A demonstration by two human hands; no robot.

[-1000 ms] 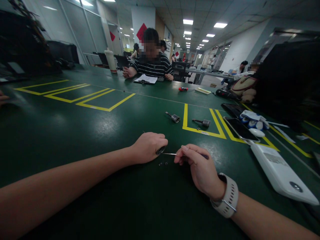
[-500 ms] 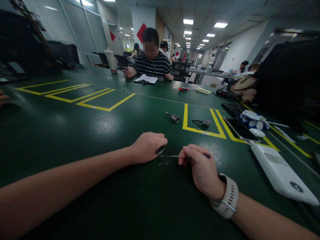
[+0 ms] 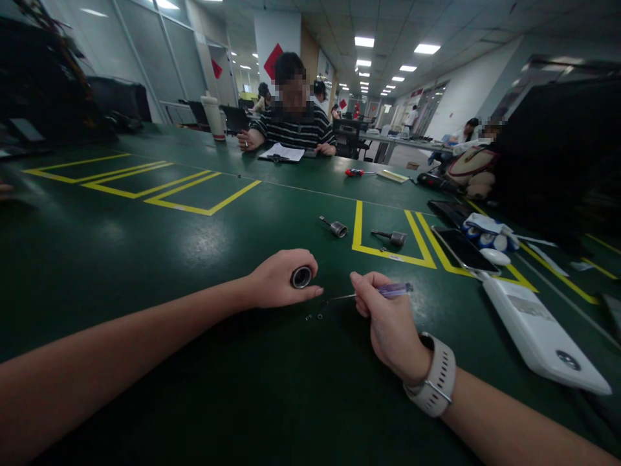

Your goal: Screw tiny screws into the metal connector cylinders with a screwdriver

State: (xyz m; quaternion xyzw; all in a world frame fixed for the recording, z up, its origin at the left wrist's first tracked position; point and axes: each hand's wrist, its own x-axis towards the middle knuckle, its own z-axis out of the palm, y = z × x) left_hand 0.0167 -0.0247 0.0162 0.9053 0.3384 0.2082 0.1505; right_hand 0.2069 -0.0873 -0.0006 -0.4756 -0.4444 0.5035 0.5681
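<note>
My left hand (image 3: 281,278) is closed around a dark metal cup-shaped part (image 3: 301,277), its round open end turned toward me and its thumb stretched out below. Opposite it, my right hand (image 3: 385,310) grips a thin screwdriver (image 3: 395,290) with a translucent purplish handle. The slim shaft points left, its tip just off the left thumb. Small ring-like metal pieces (image 3: 319,316) lie on the green table (image 3: 233,395) beneath the tip. Farther off rest two similar parts with shafts, one metal cup with a shaft (image 3: 338,228) outside the yellow tape and another (image 3: 398,238) within it.
At right lie a white power bank (image 3: 543,336), a phone (image 3: 463,249) and a blue-and-white bundle (image 3: 490,232). A red-handled screwdriver (image 3: 354,173) lies farther back. Across the table a person in a striped shirt (image 3: 291,133) sits at a clipboard (image 3: 281,153), beside a tall cup (image 3: 214,116).
My left hand has turned the metal cup so its opening faces me, lifting it slightly and extending the thumb. The screwdriver in my right hand has tilted, its handle now higher and more visible.
</note>
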